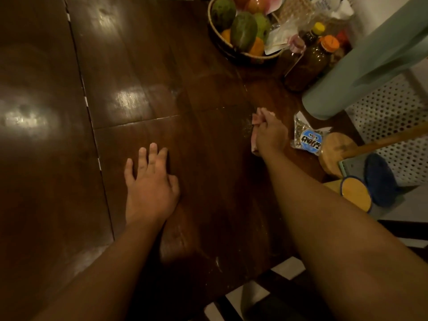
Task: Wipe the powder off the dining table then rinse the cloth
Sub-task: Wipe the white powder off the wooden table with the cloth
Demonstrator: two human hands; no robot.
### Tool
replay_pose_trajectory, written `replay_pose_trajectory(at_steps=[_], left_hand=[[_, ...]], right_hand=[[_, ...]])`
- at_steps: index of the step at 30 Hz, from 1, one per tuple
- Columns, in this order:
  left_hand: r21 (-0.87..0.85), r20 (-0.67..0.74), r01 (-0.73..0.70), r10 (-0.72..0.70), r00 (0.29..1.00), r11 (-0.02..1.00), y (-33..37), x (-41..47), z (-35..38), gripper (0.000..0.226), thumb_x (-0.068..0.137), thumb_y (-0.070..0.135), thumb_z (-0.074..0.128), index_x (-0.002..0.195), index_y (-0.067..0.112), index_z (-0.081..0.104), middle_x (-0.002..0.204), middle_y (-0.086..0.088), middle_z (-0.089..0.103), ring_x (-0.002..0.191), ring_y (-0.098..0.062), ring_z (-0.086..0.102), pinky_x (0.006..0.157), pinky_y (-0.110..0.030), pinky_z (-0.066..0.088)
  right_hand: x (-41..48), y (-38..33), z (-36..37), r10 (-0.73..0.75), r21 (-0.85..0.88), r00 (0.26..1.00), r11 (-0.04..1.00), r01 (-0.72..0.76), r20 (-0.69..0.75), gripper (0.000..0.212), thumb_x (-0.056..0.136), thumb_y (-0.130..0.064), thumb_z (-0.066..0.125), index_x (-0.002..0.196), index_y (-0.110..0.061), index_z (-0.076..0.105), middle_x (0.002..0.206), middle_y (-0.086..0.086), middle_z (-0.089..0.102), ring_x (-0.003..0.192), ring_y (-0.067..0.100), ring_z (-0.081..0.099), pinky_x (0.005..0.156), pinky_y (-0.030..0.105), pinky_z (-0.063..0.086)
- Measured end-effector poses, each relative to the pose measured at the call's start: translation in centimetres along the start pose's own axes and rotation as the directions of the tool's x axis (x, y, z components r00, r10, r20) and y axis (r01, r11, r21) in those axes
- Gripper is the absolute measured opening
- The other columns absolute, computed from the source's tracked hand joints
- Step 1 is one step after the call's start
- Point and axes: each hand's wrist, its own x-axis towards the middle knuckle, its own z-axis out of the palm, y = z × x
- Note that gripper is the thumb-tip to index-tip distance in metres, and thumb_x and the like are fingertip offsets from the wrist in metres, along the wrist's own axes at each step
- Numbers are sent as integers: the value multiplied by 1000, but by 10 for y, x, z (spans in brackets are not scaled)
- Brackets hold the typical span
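A dark wooden dining table (143, 72) fills most of the view. My right hand (271, 134) presses a bunched pinkish cloth (256, 119) onto the table at the right side. A faint speckle of powder (246, 128) lies just left of the cloth, and a pale smear of powder (217, 260) shows near the front edge. My left hand (150, 186) rests flat on the table with its fingers spread, holding nothing, well to the left of the cloth.
A woven fruit basket (240, 28) stands at the back right, with dark bottles (308, 61) beside it. A snack packet (309, 137) and a round wooden lid (335, 154) lie right of the cloth. A pale green cylinder (361, 72) and a perforated white surface (398, 135) are at the right.
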Motion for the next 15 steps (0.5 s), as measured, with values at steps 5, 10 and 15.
replay_pose_trajectory(at_steps=[5,10,15], left_hand=[[1,4,1,-1,1000,1000,-1,1,2,59,94,29,37,151,22,25,162,-6,20,151,-21,7,121,-51,5],[-10,18,6,-6,1000,1000,0,0,-1,58,95,31,39,151,23,25,162,-6,20,151,-21,7,121,-51,6],[-23,12,15,-15,1000,1000,0,0,0,59,95,31,40,151,24,25,162,-4,20,151,-19,7,121,-50,6]], right_hand=[[-5,-9,16,-518,-18,780,829,559,352,43,98,-16,49,139,-26,58,144,-1,56,135,14,49,106,13,34],[-26,30,-11,-669,90,397,570,817,628,44,103,-28,43,146,-37,44,156,-11,37,150,16,24,122,46,14],[10,8,5,-295,-249,912,896,368,286,46,106,-24,34,151,-37,37,163,-6,28,153,25,10,119,57,5]])
